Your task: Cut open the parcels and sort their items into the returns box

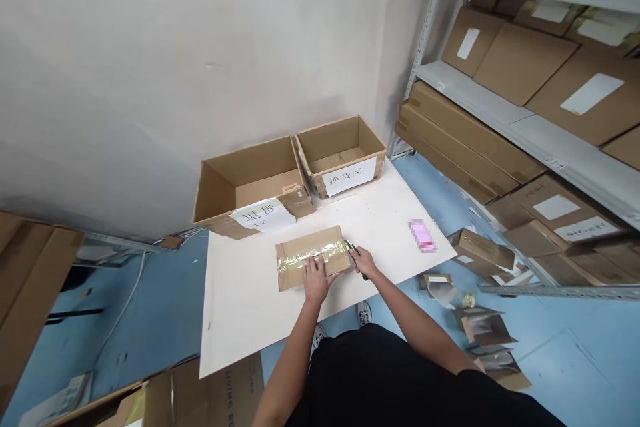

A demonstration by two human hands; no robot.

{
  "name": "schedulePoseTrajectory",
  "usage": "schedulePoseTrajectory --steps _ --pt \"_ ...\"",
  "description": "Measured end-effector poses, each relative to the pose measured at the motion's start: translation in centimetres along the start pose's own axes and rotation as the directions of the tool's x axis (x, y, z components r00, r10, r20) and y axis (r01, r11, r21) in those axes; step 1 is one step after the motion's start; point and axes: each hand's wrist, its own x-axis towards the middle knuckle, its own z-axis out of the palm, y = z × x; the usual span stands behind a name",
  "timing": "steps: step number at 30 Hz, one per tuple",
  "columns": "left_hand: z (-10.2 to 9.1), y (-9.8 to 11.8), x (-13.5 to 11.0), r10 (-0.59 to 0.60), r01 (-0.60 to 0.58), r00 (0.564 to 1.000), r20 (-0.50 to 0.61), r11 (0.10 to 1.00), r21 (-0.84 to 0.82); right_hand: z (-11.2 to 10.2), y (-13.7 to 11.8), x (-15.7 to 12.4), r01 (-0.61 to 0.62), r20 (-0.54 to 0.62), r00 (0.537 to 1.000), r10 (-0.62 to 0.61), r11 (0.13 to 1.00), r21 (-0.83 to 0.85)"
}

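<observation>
A brown cardboard box (295, 248) with clear tape along its top lies flat on the white table (240, 320). My left hand (316, 278) rests on the near side of this box, fingers on the taped top and thumb at its front edge. At the box's right end, my right hand (364, 262) is closed around a black and yellow utility knife (351, 247). The knife's tip points toward the box's right edge; whether it touches the cardboard I cannot tell.
Two open cartons with handwritten paper labels, a larger one (215, 190) and a smaller one (373, 137), stand at the table's back. A pixelated pink item (423, 235) lies at right. Shelving (500, 107) holds boxes; opened boxes (483, 325) lie on the blue floor.
</observation>
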Motion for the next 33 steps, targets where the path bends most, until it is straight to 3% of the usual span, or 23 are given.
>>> schedulePoseTrajectory --steps 5,10,19,22,26,29,33 --pt "-0.2 -0.6 0.2 0.033 -0.033 0.999 0.025 0.999 -0.017 -1.4 -1.6 0.7 0.045 0.078 0.996 -0.041 0.997 -0.060" --pt "-0.2 -0.5 0.0 0.040 -0.040 0.999 0.028 0.999 0.011 -2.4 -2.1 0.8 0.085 0.103 0.993 -0.063 0.971 -0.226" --pt "0.2 -0.6 0.4 0.023 -0.023 0.999 0.022 1.000 -0.001 -2.8 1.8 -0.7 0.116 0.152 0.985 -0.078 0.959 -0.260" --pt "-0.6 -1.4 0.3 0.036 -0.037 0.999 -0.021 0.997 -0.068 -2.8 4.1 -0.6 0.035 0.046 0.998 -0.034 0.999 -0.029" --pt "-2.6 -4.1 0.4 -0.023 0.005 0.995 -0.099 0.984 -0.179 -3.0 7.5 0.6 -0.154 -0.157 0.970 0.188 0.966 0.206" --pt "-3.8 -6.8 1.0 -0.029 0.016 0.996 -0.081 0.988 -0.154 -4.2 9.3 2.2 -0.111 -0.245 0.958 0.146 0.982 0.150" --pt "-3.8 -9.0 1.8 -0.018 0.027 0.997 0.069 0.991 -0.130 -7.3 9.8 4.6 -0.025 -0.285 0.958 0.024 1.000 0.000"
